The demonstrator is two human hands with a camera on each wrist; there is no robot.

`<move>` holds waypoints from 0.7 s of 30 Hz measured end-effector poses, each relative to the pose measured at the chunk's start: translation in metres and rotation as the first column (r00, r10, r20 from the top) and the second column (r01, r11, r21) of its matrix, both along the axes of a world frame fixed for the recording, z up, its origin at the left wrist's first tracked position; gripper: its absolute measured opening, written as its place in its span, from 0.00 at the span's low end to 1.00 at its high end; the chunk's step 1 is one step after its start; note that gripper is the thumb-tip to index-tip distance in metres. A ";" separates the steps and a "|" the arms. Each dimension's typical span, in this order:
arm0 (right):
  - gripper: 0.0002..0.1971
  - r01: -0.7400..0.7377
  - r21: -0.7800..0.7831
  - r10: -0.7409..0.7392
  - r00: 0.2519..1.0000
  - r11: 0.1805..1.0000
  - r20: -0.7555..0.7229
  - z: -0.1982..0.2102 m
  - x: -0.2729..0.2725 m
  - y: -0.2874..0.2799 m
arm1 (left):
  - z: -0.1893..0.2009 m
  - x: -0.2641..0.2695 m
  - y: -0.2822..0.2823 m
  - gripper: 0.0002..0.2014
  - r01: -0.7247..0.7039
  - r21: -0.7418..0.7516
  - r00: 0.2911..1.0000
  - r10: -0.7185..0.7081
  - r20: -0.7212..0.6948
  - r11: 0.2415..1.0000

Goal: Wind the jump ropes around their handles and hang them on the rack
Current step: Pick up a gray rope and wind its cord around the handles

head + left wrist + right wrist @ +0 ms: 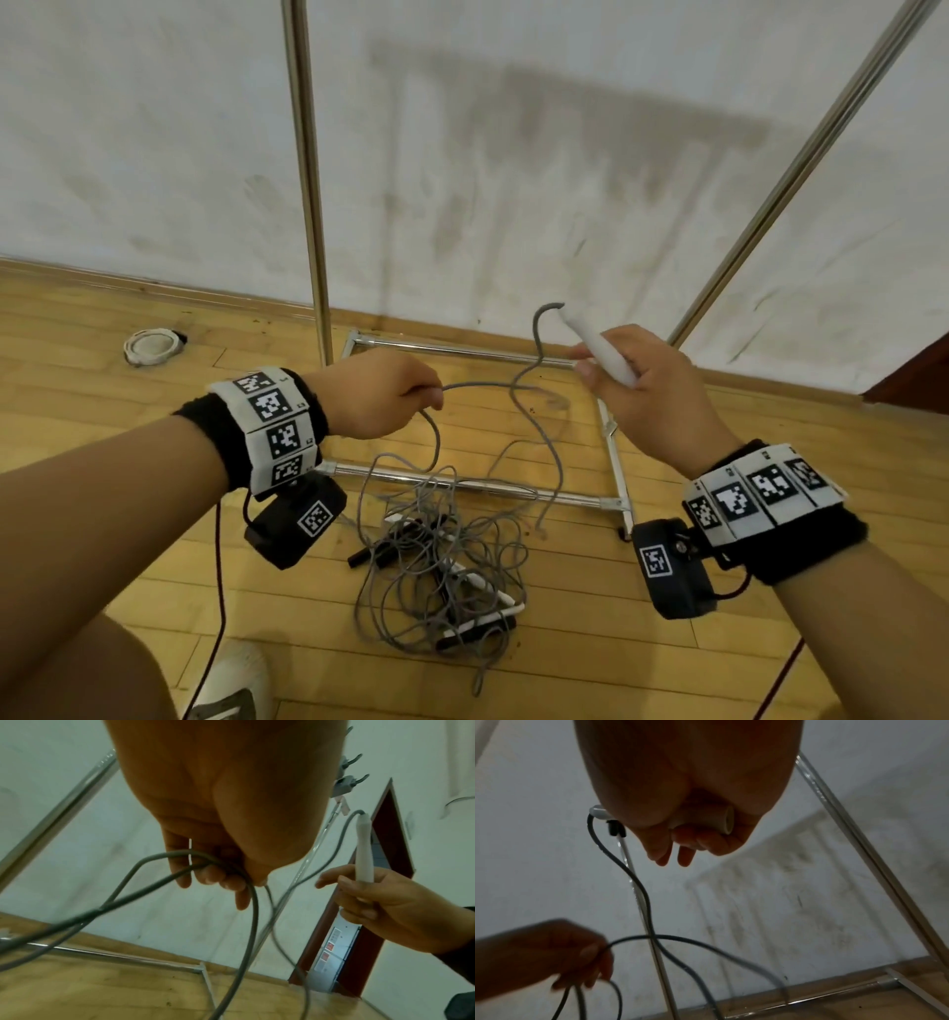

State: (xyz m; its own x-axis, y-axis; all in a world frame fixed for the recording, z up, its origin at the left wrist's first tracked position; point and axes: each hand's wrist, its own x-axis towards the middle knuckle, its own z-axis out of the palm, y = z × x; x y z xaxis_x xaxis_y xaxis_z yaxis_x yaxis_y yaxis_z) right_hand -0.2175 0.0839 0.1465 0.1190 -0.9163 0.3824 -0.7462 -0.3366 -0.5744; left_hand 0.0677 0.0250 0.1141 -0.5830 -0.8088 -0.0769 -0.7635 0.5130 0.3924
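My right hand (pixel 624 383) grips a white jump-rope handle (pixel 595 345), its tip pointing up and left; the same handle (pixel 364 852) shows in the left wrist view, and its butt end (pixel 725 822) in the right wrist view. A grey rope (pixel 534 334) leaves the handle's tip, sags and runs left to my left hand (pixel 405 393), which pinches it in curled fingers (pixel 218 880). From there the rope drops to a tangled pile of grey ropes (pixel 441 560) with black and white handles on the wooden floor. The metal rack (pixel 308 169) stands behind the pile.
The rack's base frame (pixel 613 452) lies on the floor around the pile, with a second upright (pixel 801 159) slanting at the right. Hooks (pixel 357 778) show high on the rack. A round white object (pixel 151 347) sits by the wall. My shoe (pixel 231 678) is at bottom left.
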 end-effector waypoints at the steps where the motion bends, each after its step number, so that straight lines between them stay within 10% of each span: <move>1: 0.07 -0.041 0.005 0.041 0.999 0.999 -0.007 -0.001 0.006 0.003 | 0.003 -0.006 0.002 0.16 0.011 -0.017 1.000 -0.011 -0.012 1.000; 8: 0.11 -0.253 0.087 0.259 0.964 0.963 -0.058 -0.013 0.040 0.007 | 0.024 -0.031 0.025 0.14 0.176 -0.054 0.977 -0.181 -0.113 0.983; 21: 0.13 -0.024 -0.027 0.020 0.991 0.999 -0.134 0.006 0.005 0.001 | 0.013 0.001 0.008 0.09 0.089 0.002 0.995 -0.089 -0.035 0.996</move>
